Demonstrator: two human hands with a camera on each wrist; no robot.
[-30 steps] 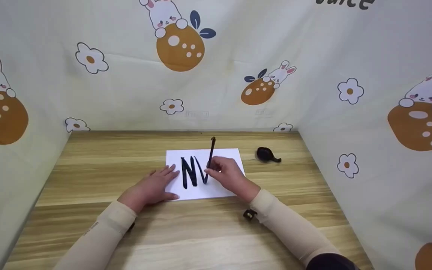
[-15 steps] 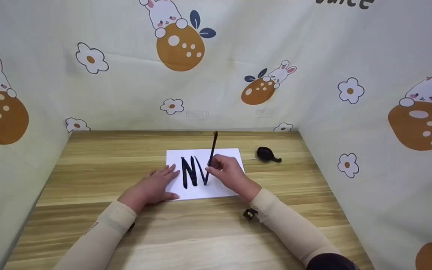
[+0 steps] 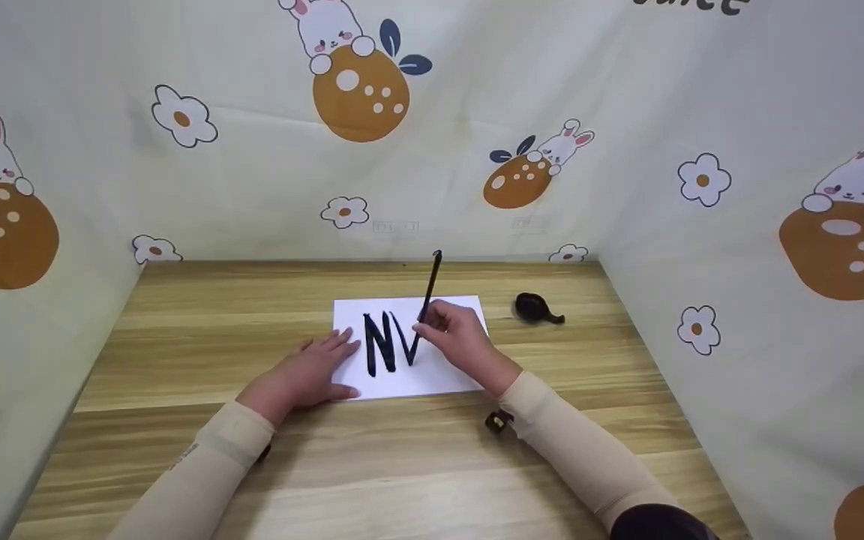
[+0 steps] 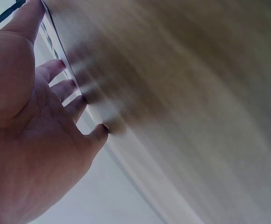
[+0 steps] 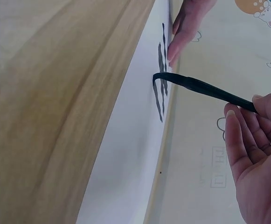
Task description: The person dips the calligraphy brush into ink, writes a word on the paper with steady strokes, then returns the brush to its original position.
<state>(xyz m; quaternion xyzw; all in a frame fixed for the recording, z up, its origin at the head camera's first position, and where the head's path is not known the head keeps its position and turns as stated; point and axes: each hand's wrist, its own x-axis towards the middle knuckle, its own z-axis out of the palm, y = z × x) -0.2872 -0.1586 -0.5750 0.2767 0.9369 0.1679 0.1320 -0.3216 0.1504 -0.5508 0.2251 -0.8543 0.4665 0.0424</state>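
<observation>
Head view: right hand (image 3: 458, 337) has thumb and fingers closed in a pinch on a slim black brush (image 3: 430, 289), tail end up and leaning away to the far right. Right wrist view agrees: thumb and fingertips hold the handle, other fingers loosely bent, bristles bent over on the sheet. Left hand (image 3: 308, 371) holds nothing; fingers stretched out and apart, resting on the left edge of the white paper (image 3: 443, 379), thumb at its near left corner. Left wrist view shows the palm and spread fingers by that edge.

Brush tip sits on the paper, right of a thick black N (image 3: 379, 343) and at the near end of a thinner slanting stroke (image 3: 401, 334). Paper lies flat on the wood-grain table (image 3: 372, 480), right hand over its right part. Black spoon-shaped dish (image 3: 531, 308) off the paper's far right side, near but not touching, handle toward the right; contents too dark to tell. Beige sleeves (image 3: 578, 446) on both arms, small black clip (image 3: 497, 421) under the right one. Pale cloth (image 3: 252, 180) around the table, printed with rabbits, orange fruit and flowers.
</observation>
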